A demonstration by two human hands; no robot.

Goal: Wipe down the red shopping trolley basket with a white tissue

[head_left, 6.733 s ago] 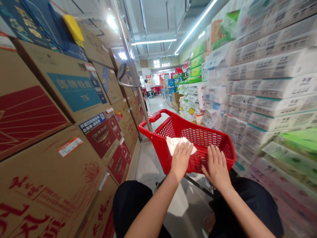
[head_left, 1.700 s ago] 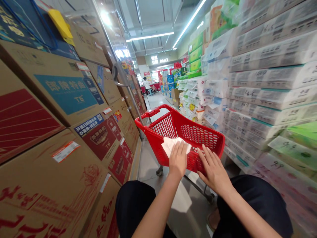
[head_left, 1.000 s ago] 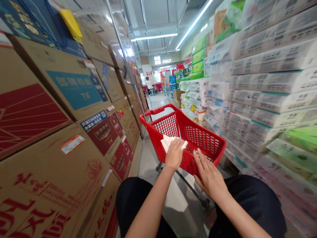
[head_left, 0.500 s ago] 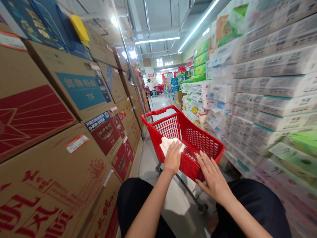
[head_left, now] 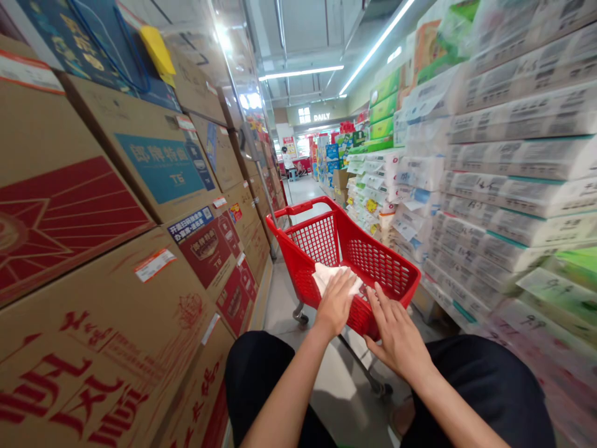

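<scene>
A red plastic shopping cart (head_left: 380, 264) with perforated basket walls stands in front of my knees. My left hand (head_left: 336, 302) presses a crumpled white cloth (head_left: 323, 278) over the basket's near rim, fingers bent across it. Part of the cloth is hidden beneath that hand. To the right, my right hand (head_left: 394, 326) rests on the near corner of the basket, its fingers stretched over the rim and its thumb apart. Nothing shows inside the basket.
Cardboard cartons (head_left: 181, 274) are stacked high along the left side. Wrapped paper packs (head_left: 513, 205) form a tall stack at the right. Pale floor (head_left: 305, 190) runs down the aisle, where a person (head_left: 288, 160) is far off.
My left hand has slid the cloth rightward along the rim, closer to my right hand. The right hand stays at the basket's corner. The view has shifted slightly.
</scene>
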